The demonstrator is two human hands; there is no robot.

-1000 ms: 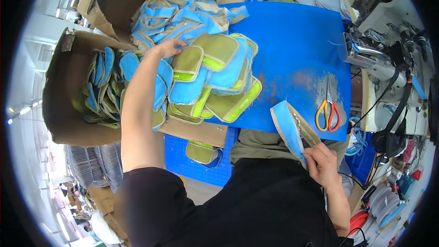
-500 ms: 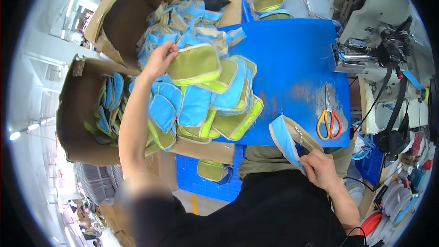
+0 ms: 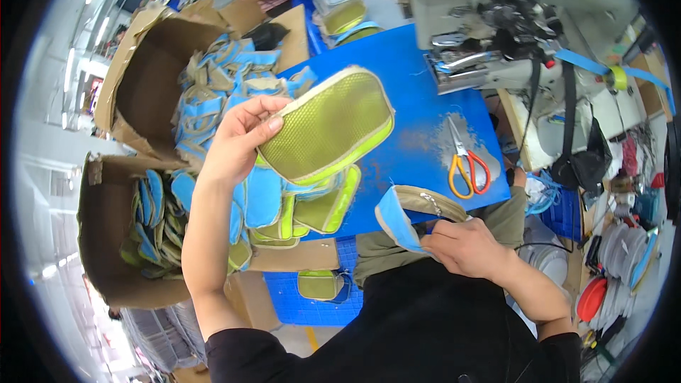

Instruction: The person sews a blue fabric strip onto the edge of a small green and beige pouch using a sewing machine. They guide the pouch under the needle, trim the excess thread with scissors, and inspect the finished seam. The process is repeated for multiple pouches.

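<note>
Left arm (image 3: pixel 206 248) extended, left fingers (image 3: pixel 267 129) pinched, right fingers (image 3: pixel 445 235) seemingly curled

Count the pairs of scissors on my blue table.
1: scissors lie on the blue table, beyond the blue-and-tan strip in your right hand. The piled pieces could hide others.

An olive mesh panel (image 3: pixel 330 128), pale-edged and lime-banded, is hanging aslant over the surface (image 3: pixel 408 92); a blue-and-tan strip (image 3: pixel 397 223), perhaps zippered, is curling at the edge.

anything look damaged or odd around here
Yes, wear: the blue tabletop is rubbed to a grey patch around the scissors, unlike the even blue farther back. The green mesh piece in the left hand shows no obvious damage.
</note>
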